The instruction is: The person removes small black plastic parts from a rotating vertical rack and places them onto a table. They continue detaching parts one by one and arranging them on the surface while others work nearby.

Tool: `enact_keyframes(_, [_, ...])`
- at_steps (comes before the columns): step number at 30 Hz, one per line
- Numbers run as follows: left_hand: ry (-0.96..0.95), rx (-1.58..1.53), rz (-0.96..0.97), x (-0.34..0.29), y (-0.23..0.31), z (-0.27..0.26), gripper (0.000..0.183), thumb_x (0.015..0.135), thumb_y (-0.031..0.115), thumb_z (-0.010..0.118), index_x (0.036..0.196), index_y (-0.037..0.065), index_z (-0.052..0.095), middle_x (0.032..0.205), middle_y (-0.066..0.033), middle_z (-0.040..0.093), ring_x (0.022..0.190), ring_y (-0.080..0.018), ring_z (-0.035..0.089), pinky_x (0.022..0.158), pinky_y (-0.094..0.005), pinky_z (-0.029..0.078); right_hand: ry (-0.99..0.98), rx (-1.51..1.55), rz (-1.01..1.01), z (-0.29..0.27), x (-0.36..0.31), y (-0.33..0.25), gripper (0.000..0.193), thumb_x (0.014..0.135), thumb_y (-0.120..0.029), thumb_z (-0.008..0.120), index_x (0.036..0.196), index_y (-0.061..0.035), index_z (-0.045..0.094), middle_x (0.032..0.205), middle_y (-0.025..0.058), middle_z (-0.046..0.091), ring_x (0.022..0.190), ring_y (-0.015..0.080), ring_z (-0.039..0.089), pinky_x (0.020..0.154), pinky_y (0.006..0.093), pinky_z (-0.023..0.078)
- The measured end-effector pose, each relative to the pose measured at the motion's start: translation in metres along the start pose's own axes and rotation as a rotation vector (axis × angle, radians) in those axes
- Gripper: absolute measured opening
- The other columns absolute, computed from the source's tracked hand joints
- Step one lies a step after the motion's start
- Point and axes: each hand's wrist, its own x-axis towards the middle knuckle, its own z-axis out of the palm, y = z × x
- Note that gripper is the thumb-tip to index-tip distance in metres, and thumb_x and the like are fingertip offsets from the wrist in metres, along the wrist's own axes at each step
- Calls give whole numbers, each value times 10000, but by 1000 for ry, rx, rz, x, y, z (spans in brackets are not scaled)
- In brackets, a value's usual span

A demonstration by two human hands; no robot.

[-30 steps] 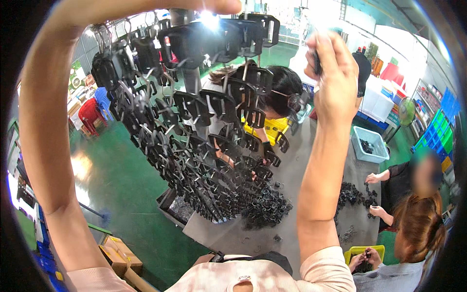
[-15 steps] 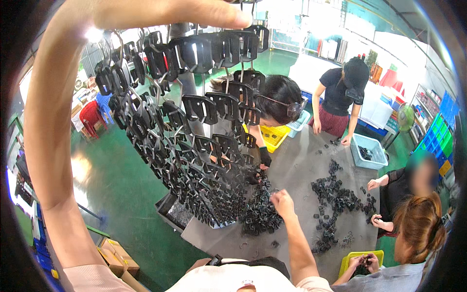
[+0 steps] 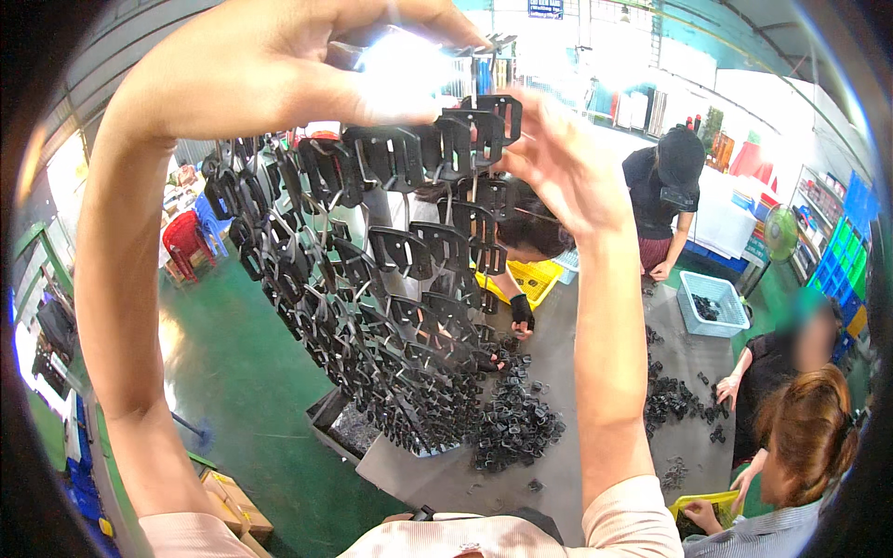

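Observation:
A tall rack of metal wire hooks (image 3: 326, 219) hangs in front of me, covered in rows of black plastic buckles (image 3: 386, 158). My left hand (image 3: 270, 79) curls over the rack's top row, thumb and fingers bent towards each other; bright glare hides what lies between them. On the rack's right side, my right hand (image 3: 558, 163) is raised with its fingers closed around the edge of a slotted black buckle (image 3: 502, 119). Below, a pile of loose black buckles (image 3: 516, 423) lies on the grey table (image 3: 558, 321) beside the rack's lower end.
Several co-workers (image 3: 665, 177) surround the table; one gloved hand (image 3: 523, 316) works behind the rack. More black parts (image 3: 674, 400) lie at the right. A pale blue basket (image 3: 712, 302) and yellow baskets (image 3: 530, 279) hold parts. Cardboard boxes (image 3: 233, 507) stand at lower left.
My right hand has risen from above the table pile to the upper right of the rack. My left hand's fingers now show over the top. The rack appears slightly lower in view.

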Motion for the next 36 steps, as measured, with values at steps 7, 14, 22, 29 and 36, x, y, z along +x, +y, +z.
enact_keyframes(7, [23,82,67,-9,5,0,605,906,280,689,1369,-38,464,1281,-226,579,1209,-305,562,1063,-410,455,-314,337,64,6,48,16,334,971,-316,583,1131,-26,623,1100,97,659,1021,225,653,824,428,575])
enact_keyframes(14, [-60,3,144,-3,1,-1,576,907,222,687,1368,-41,465,1279,-218,585,1209,-299,562,1074,-400,445,-366,338,57,12,48,18,268,1012,-341,496,955,-86,558,940,50,552,829,143,598,671,263,541])
enact_keyframes(22, [30,69,62,-10,12,5,592,898,234,704,1367,-37,466,1263,-202,595,1182,-264,574,1043,-363,471,25,-292,-52,28,22,-20,273,993,-350,554,890,-99,588,848,-27,530,666,11,451,502,150,316])
enact_keyframes(29, [-1,-22,-48,2,11,1,572,909,242,696,1359,-34,476,1209,-157,624,995,-177,623,846,-274,537,219,-550,-158,21,3,-27,215,970,-289,604,928,-82,645,854,-37,596,676,43,492,544,187,341])
enact_keyframes(36, [39,107,-328,9,30,6,580,921,304,674,1357,-31,491,1165,-187,648,817,-179,669,690,-233,537,513,-990,-6,-14,-73,-39,235,1004,-291,547,902,-87,604,729,-42,558,576,20,468,508,165,323])
